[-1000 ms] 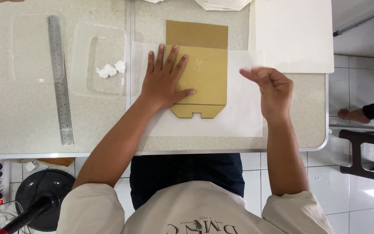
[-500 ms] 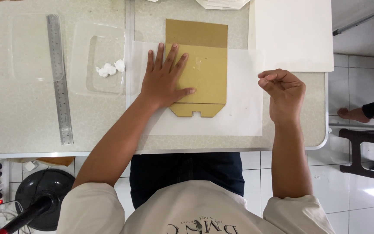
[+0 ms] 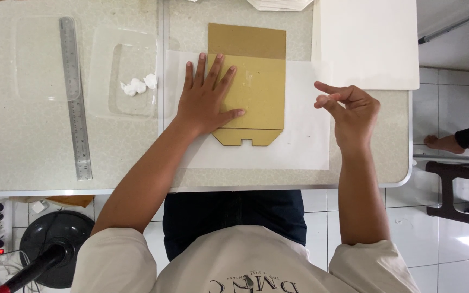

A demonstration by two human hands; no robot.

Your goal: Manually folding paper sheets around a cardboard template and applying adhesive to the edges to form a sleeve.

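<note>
Pressing flat: left hand (image 3: 207, 100) lies palm-down, fingers spread wide, on a brown cardboard piece (image 3: 256, 89) (folded flap and notch at its near end). Cardboard sits on a white sheet (image 3: 299, 135) near the middle of the table (image 3: 28, 157), twd the near edge. Right hand (image 3: 351, 111) is lifted just above the sheet's right side, fingers loosely curled, thumb and forefinger tips close together; cannot tell whether anything thin is pinched there.

Progress, as a judgement: cardboard is positioned and pinned on the sheet, but the sheet lies flat all round, no folds or wrap seen, so most of the covering looks undone.

Left part of table: steel ruler (image 3: 74, 97), clear plastic tray (image 3: 128, 76) w/ white scraps. White board (image 3: 370, 43) at far right corner.
</note>
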